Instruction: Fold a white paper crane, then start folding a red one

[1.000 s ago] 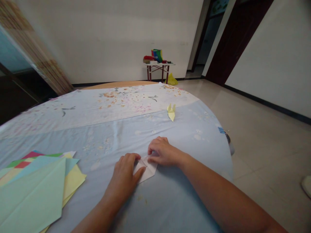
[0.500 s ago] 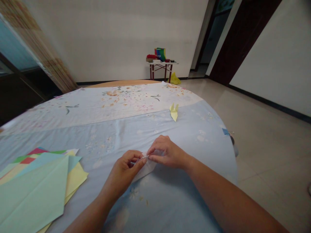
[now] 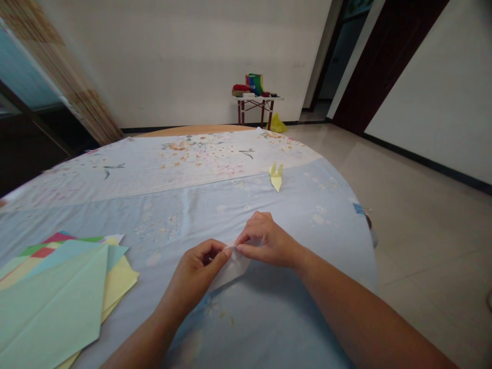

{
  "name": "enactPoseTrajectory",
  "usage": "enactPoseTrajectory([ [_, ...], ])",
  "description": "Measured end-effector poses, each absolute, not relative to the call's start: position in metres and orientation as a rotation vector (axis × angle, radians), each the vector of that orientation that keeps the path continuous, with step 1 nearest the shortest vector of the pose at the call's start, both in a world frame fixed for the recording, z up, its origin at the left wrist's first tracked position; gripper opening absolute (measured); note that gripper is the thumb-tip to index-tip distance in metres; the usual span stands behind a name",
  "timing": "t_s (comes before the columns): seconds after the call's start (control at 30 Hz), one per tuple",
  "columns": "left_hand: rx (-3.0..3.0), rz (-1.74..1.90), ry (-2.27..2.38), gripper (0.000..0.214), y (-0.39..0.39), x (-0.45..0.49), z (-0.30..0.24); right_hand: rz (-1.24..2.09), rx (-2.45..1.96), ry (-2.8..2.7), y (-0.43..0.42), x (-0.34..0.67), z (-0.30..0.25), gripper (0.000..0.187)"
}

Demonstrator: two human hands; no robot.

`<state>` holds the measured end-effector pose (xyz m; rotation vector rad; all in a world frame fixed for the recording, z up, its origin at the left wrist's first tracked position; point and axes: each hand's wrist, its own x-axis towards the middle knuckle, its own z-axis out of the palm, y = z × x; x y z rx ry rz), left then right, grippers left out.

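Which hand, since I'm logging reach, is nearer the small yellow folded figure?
Right. The right hand is on the near side of the yellow folded figure, almost in line with it; the left hand is farther back and leftward. Both pinch the white paper.

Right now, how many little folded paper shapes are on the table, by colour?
White shape, pinched by the left hand and right hand: 1
Yellow shape, farther back on the table: 1
Total: 2
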<state>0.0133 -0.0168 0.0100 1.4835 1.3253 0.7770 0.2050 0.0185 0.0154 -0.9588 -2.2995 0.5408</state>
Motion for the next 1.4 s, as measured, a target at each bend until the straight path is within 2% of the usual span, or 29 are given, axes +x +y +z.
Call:
enactPoseTrajectory([
  [0.6, 1.516, 0.842, 1.375, 0.022, -0.018, 0.014, 0.007, 0.334, -0.893, -2.412, 0.014, 0.205, 0.023, 0.004],
  [1.03, 1.543, 0.827, 1.35, 0.023, -0.019, 0.016, 0.01, 0.397, -0.851, -2.4, 0.014, 0.208, 0.025, 0.013],
  [1.4, 1.515, 0.809, 1.269, 0.023, -0.019, 0.013, 0.004, 0.456, -0.846, -2.395, 0.013, 0.208, 0.026, 0.006],
])
